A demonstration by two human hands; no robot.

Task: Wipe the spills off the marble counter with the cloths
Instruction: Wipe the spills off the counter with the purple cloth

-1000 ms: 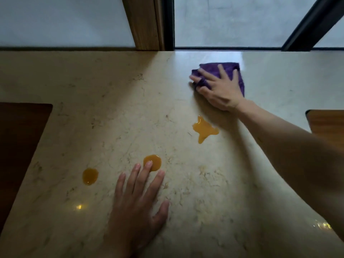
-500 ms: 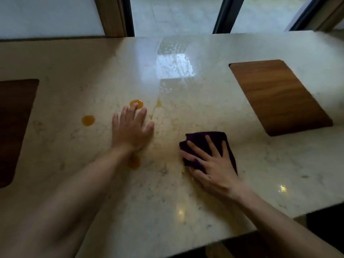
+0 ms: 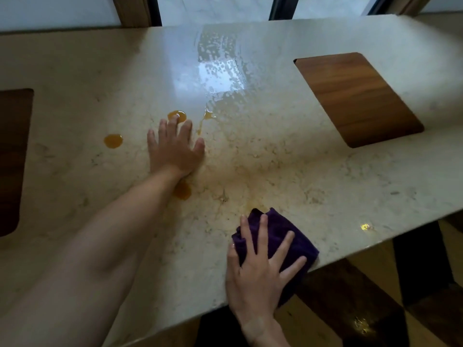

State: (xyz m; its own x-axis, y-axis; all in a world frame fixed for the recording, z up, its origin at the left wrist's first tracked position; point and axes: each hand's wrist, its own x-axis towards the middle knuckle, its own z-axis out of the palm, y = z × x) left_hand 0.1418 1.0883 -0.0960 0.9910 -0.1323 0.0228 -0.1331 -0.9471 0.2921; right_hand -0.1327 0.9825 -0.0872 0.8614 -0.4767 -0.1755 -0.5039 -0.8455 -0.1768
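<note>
1. We see the purple cloth (image 3: 278, 236) now dragged nearer, to the counter's front edge at five o'clock.
2. Our right hand (image 3: 260, 276) presses it with spread fingers; our left hand (image 3: 175, 149) lies flat, holding nothing.
3. We count three orange puddles (image 3: 113, 141), plus a streak (image 3: 204, 120) at twelve.
4. The marble counter (image 3: 325, 176) has two wooden insets (image 3: 355, 98).

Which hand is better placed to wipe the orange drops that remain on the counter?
Probably the right hand: it presses the purple cloth. The left hand lies bare and flat beside the orange drops.
</note>
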